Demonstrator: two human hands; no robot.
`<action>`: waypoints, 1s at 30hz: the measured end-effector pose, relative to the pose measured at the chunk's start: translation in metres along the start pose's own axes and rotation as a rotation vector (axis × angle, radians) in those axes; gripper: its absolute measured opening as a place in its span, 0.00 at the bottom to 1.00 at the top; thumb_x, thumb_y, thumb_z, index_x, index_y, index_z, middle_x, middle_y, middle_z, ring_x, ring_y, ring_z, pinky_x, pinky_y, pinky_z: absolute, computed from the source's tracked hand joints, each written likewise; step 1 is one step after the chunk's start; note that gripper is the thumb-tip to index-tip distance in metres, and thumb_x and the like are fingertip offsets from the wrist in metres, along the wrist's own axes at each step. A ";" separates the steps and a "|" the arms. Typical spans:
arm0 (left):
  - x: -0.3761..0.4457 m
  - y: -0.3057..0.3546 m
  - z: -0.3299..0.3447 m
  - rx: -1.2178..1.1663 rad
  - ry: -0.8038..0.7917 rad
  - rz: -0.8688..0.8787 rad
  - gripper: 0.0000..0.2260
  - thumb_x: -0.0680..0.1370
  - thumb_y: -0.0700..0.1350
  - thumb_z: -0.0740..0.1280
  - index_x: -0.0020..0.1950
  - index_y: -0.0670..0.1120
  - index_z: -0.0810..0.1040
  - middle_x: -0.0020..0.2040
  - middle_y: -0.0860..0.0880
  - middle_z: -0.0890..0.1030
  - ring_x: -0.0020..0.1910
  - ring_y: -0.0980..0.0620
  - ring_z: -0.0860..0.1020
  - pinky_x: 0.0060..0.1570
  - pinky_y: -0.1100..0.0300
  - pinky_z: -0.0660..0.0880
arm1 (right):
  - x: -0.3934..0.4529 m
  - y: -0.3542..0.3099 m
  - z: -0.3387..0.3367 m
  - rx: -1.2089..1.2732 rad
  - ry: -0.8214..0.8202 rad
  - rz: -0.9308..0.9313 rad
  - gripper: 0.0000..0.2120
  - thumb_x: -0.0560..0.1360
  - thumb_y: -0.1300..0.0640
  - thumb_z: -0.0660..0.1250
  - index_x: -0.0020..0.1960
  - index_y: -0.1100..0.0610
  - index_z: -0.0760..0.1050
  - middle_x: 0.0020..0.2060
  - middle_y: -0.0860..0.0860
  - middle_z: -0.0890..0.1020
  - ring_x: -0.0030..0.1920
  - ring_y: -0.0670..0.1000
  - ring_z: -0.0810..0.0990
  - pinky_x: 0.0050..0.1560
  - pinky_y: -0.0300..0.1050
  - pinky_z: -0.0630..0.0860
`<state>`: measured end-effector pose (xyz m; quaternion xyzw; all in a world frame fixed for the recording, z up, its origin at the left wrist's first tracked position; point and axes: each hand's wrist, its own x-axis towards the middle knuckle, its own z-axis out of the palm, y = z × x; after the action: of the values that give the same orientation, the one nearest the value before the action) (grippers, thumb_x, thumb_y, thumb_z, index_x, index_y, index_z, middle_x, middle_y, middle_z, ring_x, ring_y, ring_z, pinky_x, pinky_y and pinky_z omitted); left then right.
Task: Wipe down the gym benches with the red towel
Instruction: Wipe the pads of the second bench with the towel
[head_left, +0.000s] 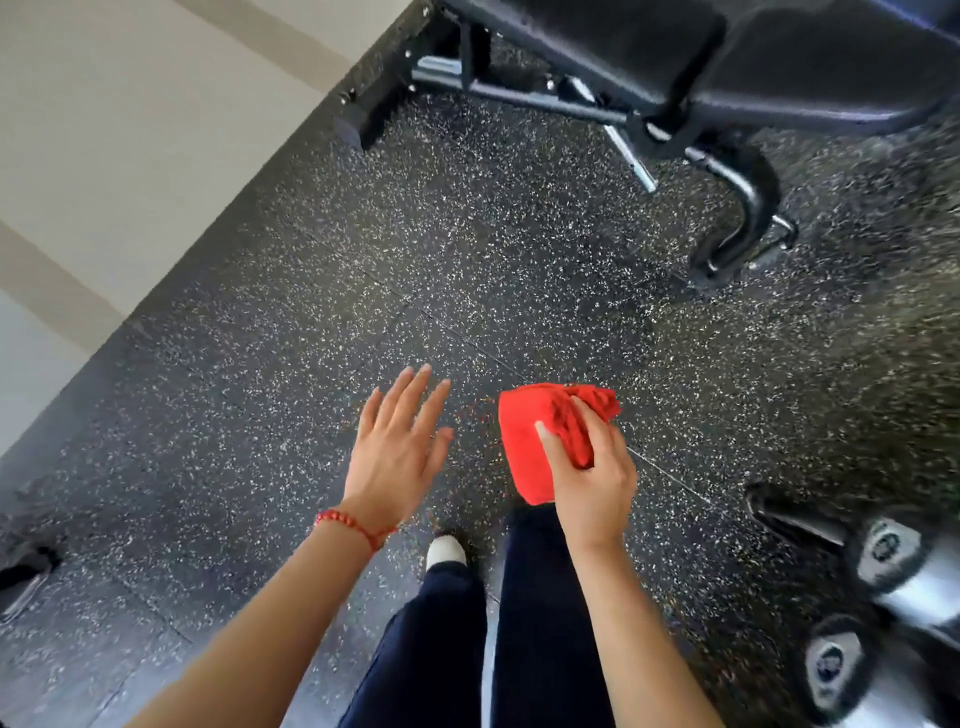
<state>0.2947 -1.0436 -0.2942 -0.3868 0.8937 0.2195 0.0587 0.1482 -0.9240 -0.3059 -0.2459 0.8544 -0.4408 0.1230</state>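
Forearms reach out from the bottom of the view, and the right hand (592, 478) has its fingers and thumb curled round the red towel (540, 436), which is bunched and roughly folded into a thick wad, carried in the air above the speckled rubber floor (311, 291) and touching nothing else. Just beside it, not touching it, the left hand (397, 441) is spread flat with straight fingers and holds nothing; a red bead bracelet (353, 526) circles its wrist. Below the hands show dark trouser legs (540, 613) and the pale toe of a shoe (445, 551), so the person is standing. Well apart from the towel, at the top right, a gym bench (779, 57) with black padding stands on its dark metal frame (737, 192); the padding is motion-blurred, so whether it is wet or dusty cannot be told. At the lower right edge are the ends of what look like dumbbells (883, 551), and a pale wall (104, 130) runs along the left. By my reading, the step in hand is the approach: towel ready, no surface under it yet. The next move calls for stepping forward to close the gap, bringing the towel down flat on the padding, and pressing it along the pad's length, with the free hand able to steady the bench or help refold the cloth.
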 end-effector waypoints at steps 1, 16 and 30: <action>0.009 0.010 0.001 0.005 -0.005 0.023 0.27 0.78 0.54 0.46 0.72 0.43 0.65 0.72 0.42 0.64 0.72 0.41 0.60 0.70 0.41 0.57 | 0.008 0.005 -0.006 0.004 0.016 0.024 0.19 0.66 0.53 0.75 0.54 0.58 0.79 0.50 0.58 0.81 0.49 0.54 0.80 0.52 0.32 0.68; 0.169 0.161 0.019 0.144 -0.065 0.227 0.24 0.80 0.54 0.49 0.74 0.47 0.60 0.75 0.45 0.58 0.74 0.47 0.55 0.72 0.48 0.47 | 0.159 0.074 -0.116 0.021 0.136 0.207 0.19 0.68 0.54 0.73 0.56 0.59 0.78 0.52 0.57 0.81 0.48 0.52 0.79 0.49 0.35 0.70; 0.315 0.198 -0.009 0.143 -0.075 0.392 0.21 0.78 0.46 0.63 0.70 0.42 0.68 0.70 0.41 0.69 0.70 0.42 0.65 0.68 0.43 0.57 | 0.277 0.081 -0.119 -0.038 0.203 0.322 0.19 0.70 0.50 0.70 0.59 0.53 0.76 0.53 0.52 0.80 0.47 0.46 0.77 0.49 0.38 0.70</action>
<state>-0.0655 -1.1370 -0.3041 -0.1919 0.9624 0.1771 0.0753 -0.1626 -0.9482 -0.3007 -0.0624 0.8991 -0.4216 0.1003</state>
